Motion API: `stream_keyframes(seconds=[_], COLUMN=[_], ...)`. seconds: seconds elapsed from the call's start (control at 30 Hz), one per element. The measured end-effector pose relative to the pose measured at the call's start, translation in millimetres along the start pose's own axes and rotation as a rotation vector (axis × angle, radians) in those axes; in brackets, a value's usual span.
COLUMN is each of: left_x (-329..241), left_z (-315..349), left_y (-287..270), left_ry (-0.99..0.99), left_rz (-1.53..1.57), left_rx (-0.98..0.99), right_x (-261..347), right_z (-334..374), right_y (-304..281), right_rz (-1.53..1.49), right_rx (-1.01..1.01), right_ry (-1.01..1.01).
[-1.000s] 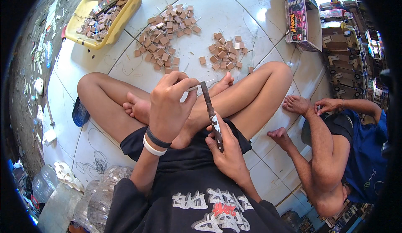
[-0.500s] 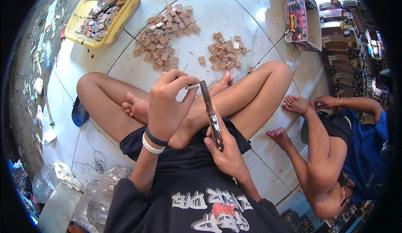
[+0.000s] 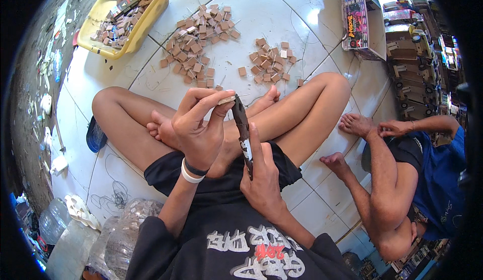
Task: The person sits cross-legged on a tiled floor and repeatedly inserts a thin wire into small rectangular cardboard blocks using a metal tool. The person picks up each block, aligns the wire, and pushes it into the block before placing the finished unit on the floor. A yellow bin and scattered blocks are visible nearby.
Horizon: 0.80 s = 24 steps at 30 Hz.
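The left hand (image 3: 198, 129) pinches a small block (image 3: 227, 100) at its one o'clock, seemingly to leave the edge exposed. The right hand (image 3: 264, 177) grips a dark tool (image 3: 243, 135), its tip angled toward that edge (contact is hard to tell). Outward, the larger block pile (image 3: 198, 43) at eleven and the smaller pile (image 3: 271, 63) at one seem placed within reach; a yellow tub (image 3: 163, 0) sits beyond, between ten and eleven.

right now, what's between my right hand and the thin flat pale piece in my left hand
The head view shows a long, dark, white-patched hand tool: your right hand holds its lower end; its upper end is beside the pale piece.
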State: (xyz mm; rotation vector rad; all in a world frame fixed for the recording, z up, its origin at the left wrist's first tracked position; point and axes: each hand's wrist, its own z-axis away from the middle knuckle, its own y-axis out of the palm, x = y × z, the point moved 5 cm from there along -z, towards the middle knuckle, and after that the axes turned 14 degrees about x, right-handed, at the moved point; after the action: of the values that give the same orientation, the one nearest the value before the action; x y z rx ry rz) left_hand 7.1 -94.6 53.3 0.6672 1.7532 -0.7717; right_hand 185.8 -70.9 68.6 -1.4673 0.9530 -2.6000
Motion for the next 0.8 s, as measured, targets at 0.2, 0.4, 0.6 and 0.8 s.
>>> stream_keyframes(seconds=[0.2,0.4,0.6,0.8], left_x=[7.7,27.1,22.3,14.6], left_z=[-2.1,-6.0,-8.8,-9.9], left_y=[-4.9,-23.8,-29.6,-29.8], left_ry=[-0.13,-0.389,-0.476,-0.503], left_rz=[0.13,0.373,0.414,0.376], left_rx=[0.02,0.105,0.157,0.217], right_x=[-2.8,-17.5,-18.5,-14.2], right_z=[-5.4,-1.0,0.2,-1.7], right_y=[-6.0,-25.5,-33.1,-25.6], right_rz=[-0.072,-0.26,-0.184,-0.242], right_rx=[0.047,0.04,0.195,0.229], right_ry=[-0.018,0.045,-0.011,-0.047])
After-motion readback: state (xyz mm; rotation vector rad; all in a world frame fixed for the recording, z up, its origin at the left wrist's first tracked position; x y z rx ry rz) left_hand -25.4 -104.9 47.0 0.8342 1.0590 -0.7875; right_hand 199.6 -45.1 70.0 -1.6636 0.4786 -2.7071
